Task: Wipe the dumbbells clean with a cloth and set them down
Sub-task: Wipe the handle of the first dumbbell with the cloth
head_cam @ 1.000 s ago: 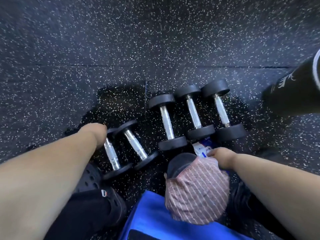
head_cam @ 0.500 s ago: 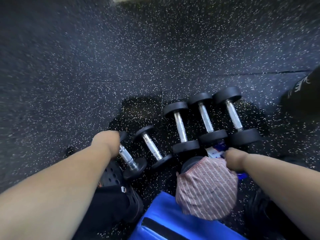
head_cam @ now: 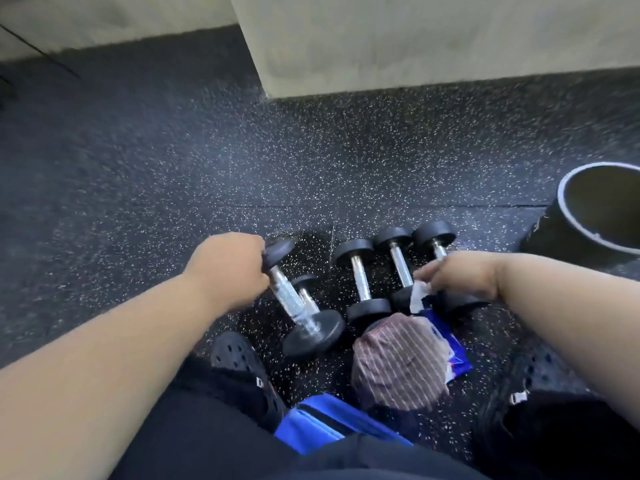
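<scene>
Head-camera footage is looking down at a speckled black rubber floor (head_cam: 214, 161), where the person's left hand (head_cam: 227, 268) is gripping the far head of a chrome-handled dumbbell (head_cam: 294, 306), fingers curled around that black end. This dumbbell is tilting, its far end raised in the hand and its near head (head_cam: 313, 336) appearing to sit low by the floor; whether it is touching the floor is unclear. Just behind it, a smaller dumbbell (head_cam: 306, 289) is lying partly hidden. To the right, three more dumbbells are lying side by side on the floor: one (head_cam: 360, 280) in the middle, the next (head_cam: 398, 268) just beside it, and the rightmost (head_cam: 437, 242) partly covered by the right hand (head_cam: 460, 277). That hand is pinching a white wipe (head_cam: 419, 295) between curled fingers, above a blue wipes packet (head_cam: 453, 351) lying on the floor. A striped reddish cloth (head_cam: 398, 365) is sitting near the packet, touching it at the edge, with a blue bag (head_cam: 329, 420) below it. Black perforated clogs are showing on both sides, the left clog (head_cam: 239, 358) near the lifted dumbbell. A black bin with a pale rim (head_cam: 568, 202) is standing at the far right, and a pale wall base (head_cam: 415, 39) is running across the top.
</scene>
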The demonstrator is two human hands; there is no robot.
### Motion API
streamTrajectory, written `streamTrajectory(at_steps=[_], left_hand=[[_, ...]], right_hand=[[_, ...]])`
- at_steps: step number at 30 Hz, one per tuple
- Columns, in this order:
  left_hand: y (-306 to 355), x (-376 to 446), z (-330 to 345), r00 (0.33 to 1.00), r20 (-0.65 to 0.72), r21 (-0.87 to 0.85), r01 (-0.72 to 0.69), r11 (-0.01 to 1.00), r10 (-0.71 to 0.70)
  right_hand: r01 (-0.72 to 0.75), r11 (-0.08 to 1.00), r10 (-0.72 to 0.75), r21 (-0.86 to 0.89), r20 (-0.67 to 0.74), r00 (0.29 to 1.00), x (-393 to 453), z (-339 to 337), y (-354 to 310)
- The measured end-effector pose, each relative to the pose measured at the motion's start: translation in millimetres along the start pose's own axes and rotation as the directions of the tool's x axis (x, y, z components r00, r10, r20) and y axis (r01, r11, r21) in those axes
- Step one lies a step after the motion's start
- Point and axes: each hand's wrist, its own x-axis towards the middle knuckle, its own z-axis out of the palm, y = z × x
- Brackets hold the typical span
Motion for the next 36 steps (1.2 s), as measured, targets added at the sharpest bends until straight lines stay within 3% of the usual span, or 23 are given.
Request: streamTrajectory(at_steps=[2,4,9,13,19,25,32,36], left_hand=[[15.1,-21.0,-7.7,0.999,-0.027,-0.087,-0.044,0.995,0.042],[33.5,-33.4,-6.0,0.996,-0.016,-0.184,-0.089,0.979,0.087],[85.1,-29.5,26.1,0.972,-0.002,-0.243,-0.229,0.942,0.236],[103.9,-23.8,56.1,0.970,-0.001,-0.257,-0.237,0.937,0.245],[96.5,-18.2,70.1,0.972,0.010,-0.258,-0.225,0.940,0.235],[98.5,-19.2,68.9,0.966,-0.013,-0.255,-0.253,0.933,0.258],[96.7,-19.9,71.1,0.967,-0.014,-0.284,-0.247,0.927,0.253],[94.5,-18.9,74.5,0.969,-0.016,-0.305,-0.238,0.922,0.245]], right_hand=[[0.083,0.951,-0.089,0.297,0.009,0.996,-30.7,1.4,-29.0],[0.143,0.895,-0.173,0.423,0.034,0.984,-64.4,8.2,-51.4],[0.150,0.792,-0.255,0.592,0.098,0.962,-102.9,39.7,-58.6],[0.102,0.729,-0.216,0.677,0.087,0.972,-108.7,64.5,-48.0],[0.008,0.849,-0.123,0.529,0.183,0.975,-92.1,83.2,-16.6],[0.128,0.849,-0.143,0.512,-0.010,0.990,-68.1,113.6,-31.8],[0.243,0.946,-0.187,0.216,-0.252,0.950,-45.8,154.8,-37.0],[0.226,0.968,-0.170,0.106,-0.381,0.909,-41.3,159.5,-39.8]])
